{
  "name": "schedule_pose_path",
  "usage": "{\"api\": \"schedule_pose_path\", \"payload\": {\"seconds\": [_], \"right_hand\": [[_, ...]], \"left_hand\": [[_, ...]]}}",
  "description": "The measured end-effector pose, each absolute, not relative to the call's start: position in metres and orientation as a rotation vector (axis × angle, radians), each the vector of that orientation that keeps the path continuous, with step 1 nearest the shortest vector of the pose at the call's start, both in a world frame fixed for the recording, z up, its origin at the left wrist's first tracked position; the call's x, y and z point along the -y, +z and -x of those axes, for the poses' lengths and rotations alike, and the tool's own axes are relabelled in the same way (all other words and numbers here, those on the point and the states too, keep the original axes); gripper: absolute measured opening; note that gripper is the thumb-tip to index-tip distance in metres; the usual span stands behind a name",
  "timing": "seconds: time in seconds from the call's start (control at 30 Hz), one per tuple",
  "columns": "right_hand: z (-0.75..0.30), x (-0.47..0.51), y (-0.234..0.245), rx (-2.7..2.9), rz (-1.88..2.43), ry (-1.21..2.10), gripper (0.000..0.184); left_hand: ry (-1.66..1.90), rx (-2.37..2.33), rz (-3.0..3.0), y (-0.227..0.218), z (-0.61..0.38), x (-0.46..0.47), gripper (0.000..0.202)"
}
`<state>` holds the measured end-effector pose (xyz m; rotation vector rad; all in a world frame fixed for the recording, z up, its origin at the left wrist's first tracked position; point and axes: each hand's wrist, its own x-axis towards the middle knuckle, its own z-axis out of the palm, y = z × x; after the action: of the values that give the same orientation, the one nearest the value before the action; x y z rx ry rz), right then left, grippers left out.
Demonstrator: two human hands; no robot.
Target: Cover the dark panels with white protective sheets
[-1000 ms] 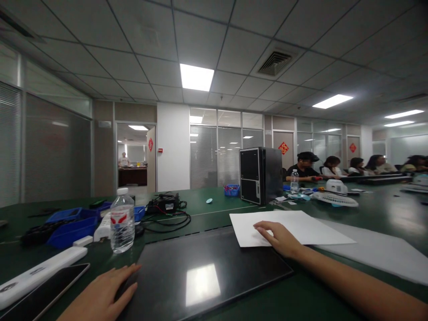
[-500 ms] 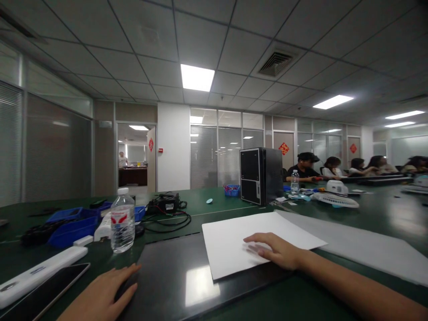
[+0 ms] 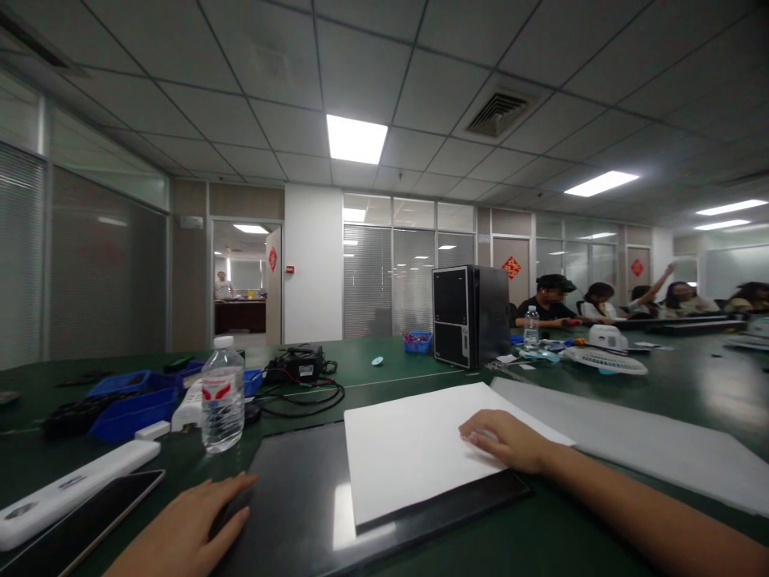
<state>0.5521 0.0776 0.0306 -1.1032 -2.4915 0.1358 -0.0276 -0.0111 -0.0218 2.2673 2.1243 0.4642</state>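
My left hand [image 3: 189, 521] lies at the left edge of a glossy dark board [image 3: 288, 497], its fingers stretched out and nothing in its grasp. A blank white sheet of paper [image 3: 408, 457] covers much of the board's right part. My right hand [image 3: 505, 441] rests on the right side of this sheet, fingertips lightly bent and pointing left, with no grip on it that I can see. Under the sheet's right corner, a larger stack of pale sheets [image 3: 625, 433] spreads to the right across the green table [image 3: 354, 373].
Left of the board are a water bottle [image 3: 223, 397], a long white device [image 3: 78, 493], a phone [image 3: 84, 525] and blue bins [image 3: 132, 413]. Behind lie a black adapter with cables [image 3: 300, 365] and a computer tower [image 3: 469, 316]. Several people sit at the far right.
The white sheet has slid left and toward me over the board. My right hand has shifted slightly right, its fingers closer together. My left hand stays put. A person far right raises an arm.
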Motion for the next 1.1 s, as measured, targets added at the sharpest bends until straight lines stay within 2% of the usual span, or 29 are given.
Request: {"api": "schedule_pose_path", "payload": {"seconds": [0.17,0.4,0.6,0.87,1.1], "right_hand": [[-0.534,-0.068,0.031,2.563,0.945,0.233,0.055],[-0.556,-0.088,0.032,2.438,1.197,-0.015,0.056],[-0.56,-0.087,0.033,2.486,1.28,-0.099,0.055],[-0.521,-0.055,0.044,2.685,0.988,-0.123,0.046],[-0.528,-0.053,0.045,2.711,0.858,-0.077,0.042]], "left_hand": [[0.541,-2.108,-2.29,-0.021,0.024,0.013,0.058],[0.564,-2.091,-2.304,-0.025,0.027,0.01,0.057],[0.559,-2.084,-2.294,-0.025,0.028,0.008,0.058],[0.621,-2.076,-2.328,-0.023,0.022,0.013,0.057],[0.615,-2.046,-2.388,-0.037,0.032,0.001,0.058]]}}
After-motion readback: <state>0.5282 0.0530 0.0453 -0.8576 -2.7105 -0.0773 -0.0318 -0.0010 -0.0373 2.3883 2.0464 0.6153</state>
